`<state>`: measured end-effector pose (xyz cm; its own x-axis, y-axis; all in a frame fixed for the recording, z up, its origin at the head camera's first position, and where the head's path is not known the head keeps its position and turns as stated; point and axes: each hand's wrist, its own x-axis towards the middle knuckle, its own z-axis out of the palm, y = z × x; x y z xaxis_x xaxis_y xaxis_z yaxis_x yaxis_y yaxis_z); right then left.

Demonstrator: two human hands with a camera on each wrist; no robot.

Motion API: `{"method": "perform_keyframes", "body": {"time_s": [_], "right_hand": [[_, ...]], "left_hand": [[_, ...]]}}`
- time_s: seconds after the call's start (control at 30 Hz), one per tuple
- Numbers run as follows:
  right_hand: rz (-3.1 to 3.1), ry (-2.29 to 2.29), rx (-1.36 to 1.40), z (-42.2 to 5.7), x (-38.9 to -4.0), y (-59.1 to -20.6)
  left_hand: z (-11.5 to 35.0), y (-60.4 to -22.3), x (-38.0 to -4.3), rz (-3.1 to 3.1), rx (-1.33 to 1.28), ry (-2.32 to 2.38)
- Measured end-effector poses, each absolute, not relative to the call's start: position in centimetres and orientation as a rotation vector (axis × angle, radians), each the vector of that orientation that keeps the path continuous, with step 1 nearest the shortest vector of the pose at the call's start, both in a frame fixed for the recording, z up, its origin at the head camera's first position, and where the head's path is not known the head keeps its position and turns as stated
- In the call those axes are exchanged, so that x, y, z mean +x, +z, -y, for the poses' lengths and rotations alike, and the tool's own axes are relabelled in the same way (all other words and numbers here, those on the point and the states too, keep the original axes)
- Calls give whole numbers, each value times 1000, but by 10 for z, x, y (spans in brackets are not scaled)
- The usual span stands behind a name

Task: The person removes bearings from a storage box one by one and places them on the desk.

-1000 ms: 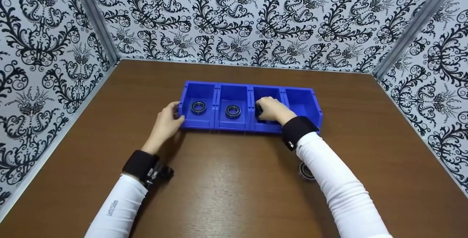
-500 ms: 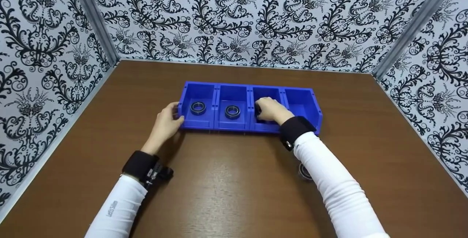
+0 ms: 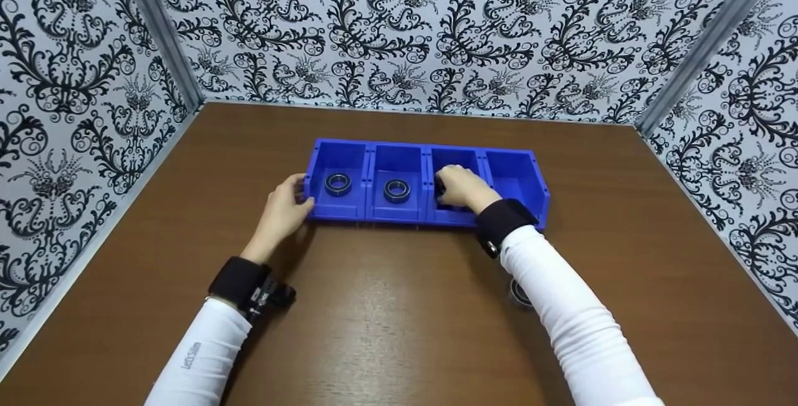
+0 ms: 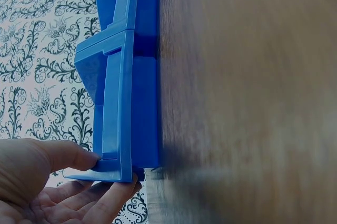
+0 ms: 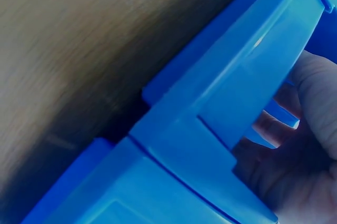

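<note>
A blue bin with compartments side by side [image 3: 399, 212] lies on the brown table. One black-and-silver ball bearing [image 3: 338, 184] sits flat in its leftmost compartment, and a second bearing [image 3: 396, 191] in the compartment beside it. My left hand [image 3: 285, 209] pinches the bin's left end wall, thumb inside and fingers outside, as the left wrist view shows. Down in the third compartment from the left, my right hand [image 3: 462, 186] holds a dark ring-shaped bearing [image 3: 440, 186], of which only an edge shows. In the right wrist view the bin's wall [image 5: 247, 87] covers the fingertips.
Another bearing [image 3: 519, 294] stands on the table [image 3: 374, 331] by the right forearm, partly hidden under the sleeve [image 3: 573, 306]. Patterned wall panels [image 3: 399, 32] enclose the table at the back and both sides.
The right forearm has shifted slightly left, and a little more of the table bearing shows beside it. Both hands otherwise keep their places at the bin.
</note>
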<state>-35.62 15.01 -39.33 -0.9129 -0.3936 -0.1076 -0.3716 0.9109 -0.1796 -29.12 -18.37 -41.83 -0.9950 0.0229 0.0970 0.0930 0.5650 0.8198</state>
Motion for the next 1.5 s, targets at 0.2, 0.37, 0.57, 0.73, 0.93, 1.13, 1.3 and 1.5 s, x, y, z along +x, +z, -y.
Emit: {"method": "perform_keyframes", "body": {"time_s": [0.2, 0.37, 0.57, 0.73, 0.93, 1.13, 1.3, 1.5], "right_hand": [[-2941, -238, -587, -151, -355, -393], [-2942, -245, -585, -152, -356, -393], [-2940, -259, -579, -153, -356, -393], [-2940, -272, -571, -154, -355, -391], [-2943, -281, -581, -154, -355, -391], [-2942, -275, -594, -155, -355, -390], [-2942, -267, -595, -154, -354, -387], [-2950, -276, -605, -153, -352, -385]], "left_hand": [[183, -418, -291, 2710, -118, -1406], [182, -418, -290, 2697, -119, -1411], [183, -419, -291, 2700, -119, -1418], [183, -419, -291, 2702, -113, -1438], [183, -419, -291, 2707, -113, -1430], [183, -419, -291, 2720, -102, -1422], [184, -418, -291, 2730, -101, -1409], [184, -418, -291, 2722, -97, -1409]]}}
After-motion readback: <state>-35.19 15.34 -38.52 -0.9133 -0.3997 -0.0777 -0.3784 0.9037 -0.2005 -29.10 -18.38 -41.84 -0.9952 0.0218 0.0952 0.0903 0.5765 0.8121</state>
